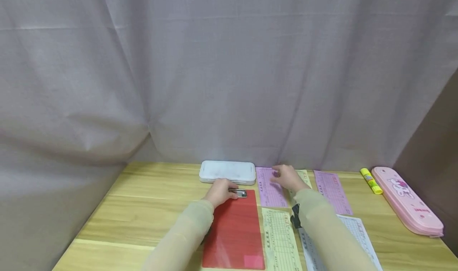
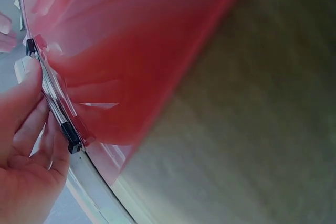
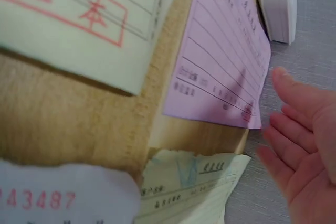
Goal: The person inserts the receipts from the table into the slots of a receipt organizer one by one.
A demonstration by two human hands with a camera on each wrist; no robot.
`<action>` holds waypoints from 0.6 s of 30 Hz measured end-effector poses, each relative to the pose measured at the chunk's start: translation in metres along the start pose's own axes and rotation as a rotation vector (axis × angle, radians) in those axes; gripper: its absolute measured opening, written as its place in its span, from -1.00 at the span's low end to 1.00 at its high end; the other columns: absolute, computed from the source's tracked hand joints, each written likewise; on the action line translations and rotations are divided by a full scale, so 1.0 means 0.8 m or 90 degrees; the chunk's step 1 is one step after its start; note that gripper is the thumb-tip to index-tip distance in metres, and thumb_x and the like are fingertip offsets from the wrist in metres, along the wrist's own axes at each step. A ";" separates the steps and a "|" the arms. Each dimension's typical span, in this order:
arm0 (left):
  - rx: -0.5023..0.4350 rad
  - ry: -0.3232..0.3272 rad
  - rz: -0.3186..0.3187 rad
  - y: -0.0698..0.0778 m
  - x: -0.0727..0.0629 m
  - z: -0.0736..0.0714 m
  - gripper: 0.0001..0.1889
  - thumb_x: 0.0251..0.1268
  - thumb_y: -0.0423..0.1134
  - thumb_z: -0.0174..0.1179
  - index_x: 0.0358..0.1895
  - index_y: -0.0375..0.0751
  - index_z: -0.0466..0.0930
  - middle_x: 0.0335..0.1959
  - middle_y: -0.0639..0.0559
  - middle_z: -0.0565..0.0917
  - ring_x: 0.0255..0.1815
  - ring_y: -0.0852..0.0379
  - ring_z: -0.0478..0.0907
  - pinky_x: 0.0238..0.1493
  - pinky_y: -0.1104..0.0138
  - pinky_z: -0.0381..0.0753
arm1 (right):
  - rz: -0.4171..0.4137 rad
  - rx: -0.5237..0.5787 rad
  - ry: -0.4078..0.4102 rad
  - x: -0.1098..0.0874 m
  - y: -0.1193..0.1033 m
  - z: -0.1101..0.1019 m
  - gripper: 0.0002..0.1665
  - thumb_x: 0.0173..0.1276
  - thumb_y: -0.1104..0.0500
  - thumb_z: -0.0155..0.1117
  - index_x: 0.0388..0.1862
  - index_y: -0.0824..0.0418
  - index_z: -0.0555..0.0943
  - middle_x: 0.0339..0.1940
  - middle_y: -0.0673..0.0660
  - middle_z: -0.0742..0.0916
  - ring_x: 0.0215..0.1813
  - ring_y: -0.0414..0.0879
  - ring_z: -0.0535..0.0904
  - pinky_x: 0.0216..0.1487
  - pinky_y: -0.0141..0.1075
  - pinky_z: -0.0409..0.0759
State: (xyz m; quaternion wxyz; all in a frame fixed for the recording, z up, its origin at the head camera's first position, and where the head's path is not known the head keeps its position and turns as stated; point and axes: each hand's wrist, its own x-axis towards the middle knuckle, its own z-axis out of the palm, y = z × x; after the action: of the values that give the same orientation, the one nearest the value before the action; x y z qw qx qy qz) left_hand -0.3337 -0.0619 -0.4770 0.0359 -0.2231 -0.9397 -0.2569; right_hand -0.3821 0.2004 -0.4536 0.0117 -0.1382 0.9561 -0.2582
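Observation:
A red see-through clipboard [image 1: 234, 231] lies lengthwise on the table, with a silver metal clip [image 1: 240, 193] with black ends at its far edge. My left hand [image 1: 219, 192] grips this clip; in the left wrist view the thumb lies along the metal [image 2: 55, 90] and the fingers reach beneath. To the right, my right hand [image 1: 289, 179] hovers by a pink printed slip [image 1: 269, 193], fingers spread loosely with nothing between them. In the right wrist view the same pink slip [image 3: 223, 56] is just beside the fingertips [image 3: 278, 72]. A yellow slip [image 1: 304, 175] is partly hidden behind that hand.
Behind the clipboard stands a white case [image 1: 227, 171]. Another yellow slip [image 1: 280, 239], a white form [image 1: 359, 235] and a second pink slip [image 1: 332, 191] lie rightward. A yellow glue stick [image 1: 371, 181] sits beside a pink pencil case [image 1: 408, 201]. A grey curtain [image 1: 229, 76] hangs behind.

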 end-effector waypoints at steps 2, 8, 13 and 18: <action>0.017 0.003 0.006 0.000 -0.001 0.001 -0.71 -0.05 -0.23 0.45 -0.17 -0.16 0.75 -0.23 0.06 0.75 -0.09 0.11 0.64 0.04 0.30 0.58 | 0.001 0.003 -0.002 0.002 0.001 0.005 -0.38 0.18 0.22 0.37 0.17 0.51 0.46 0.07 0.42 0.62 0.13 0.28 0.53 0.18 0.07 0.48; 0.035 -0.009 0.019 -0.002 -0.002 0.005 -0.78 -0.04 -0.22 0.45 -0.25 -0.11 0.77 -0.34 0.14 0.74 -0.19 0.19 0.62 -0.01 0.36 0.58 | -0.031 -0.047 0.024 0.012 0.013 0.020 -0.41 0.12 0.22 0.41 0.08 0.52 0.53 -0.06 0.39 0.68 0.03 0.24 0.59 0.11 0.03 0.53; 0.037 -0.004 0.025 -0.004 -0.001 0.006 -0.74 -0.06 -0.25 0.46 -0.21 -0.11 0.77 -0.30 0.13 0.75 -0.15 0.19 0.63 0.00 0.38 0.58 | -0.029 -0.065 0.032 0.017 0.016 0.022 -0.41 0.10 0.20 0.42 0.06 0.51 0.54 -0.08 0.38 0.68 0.02 0.24 0.58 0.12 0.05 0.51; 0.021 0.001 0.029 -0.007 0.002 0.003 -0.72 -0.07 -0.26 0.46 -0.19 -0.12 0.77 -0.27 0.10 0.75 -0.11 0.17 0.65 0.01 0.37 0.58 | -0.020 -0.073 0.030 0.020 0.018 0.022 -0.38 0.11 0.18 0.42 0.08 0.53 0.51 -0.01 0.43 0.64 0.08 0.30 0.54 0.17 0.08 0.47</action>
State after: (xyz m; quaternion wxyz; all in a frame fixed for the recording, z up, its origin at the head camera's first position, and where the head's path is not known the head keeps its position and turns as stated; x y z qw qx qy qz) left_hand -0.3379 -0.0643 -0.4818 0.0466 -0.2436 -0.9384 -0.2405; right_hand -0.3993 0.1997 -0.4752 -0.0226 -0.1480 0.9670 -0.2063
